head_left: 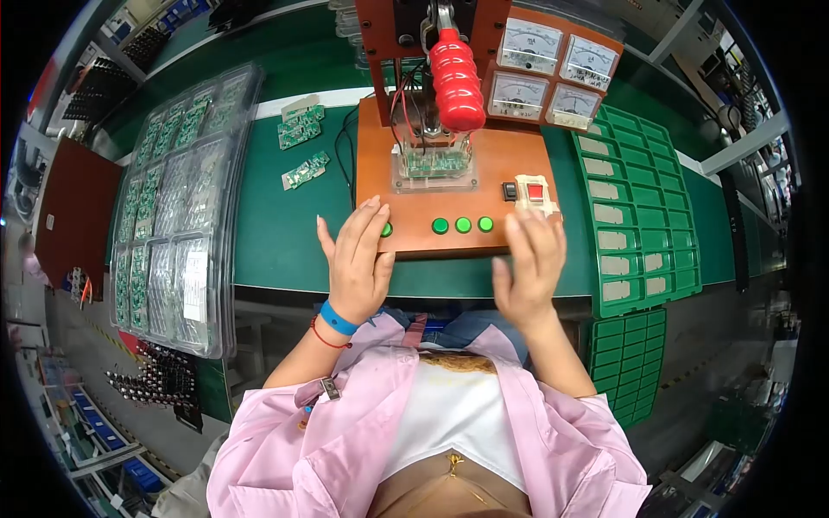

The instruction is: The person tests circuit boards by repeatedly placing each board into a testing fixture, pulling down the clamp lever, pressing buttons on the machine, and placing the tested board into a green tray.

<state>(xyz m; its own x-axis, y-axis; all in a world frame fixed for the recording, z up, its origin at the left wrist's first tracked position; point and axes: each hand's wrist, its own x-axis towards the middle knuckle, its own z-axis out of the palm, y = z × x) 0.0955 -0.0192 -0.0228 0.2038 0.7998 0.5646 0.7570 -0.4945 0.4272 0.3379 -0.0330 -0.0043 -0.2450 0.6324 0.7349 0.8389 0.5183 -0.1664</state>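
Note:
My left hand (356, 259) lies over the front left of the orange-brown test fixture (484, 164), fingers stretched out. Its fingertips are beside a green button (387, 230), partly covering it; whether they press it I cannot tell. My right hand (534, 269) is at the front right of the fixture, fingers extended just below a red rocker switch (535, 192) in a cream surround. Neither hand holds anything. A green circuit board (436, 161) sits in the clear holder (432, 183) beneath the red ribbed lever handle (456, 82).
Analog meters (529, 45) stand behind the fixture. Loose circuit boards (300, 129) lie left of it. Stacked clear trays (229, 250) with boards stand at the far left. A green compartment tray (643, 224) with pale pieces is on the right, another green tray (629, 363) below it.

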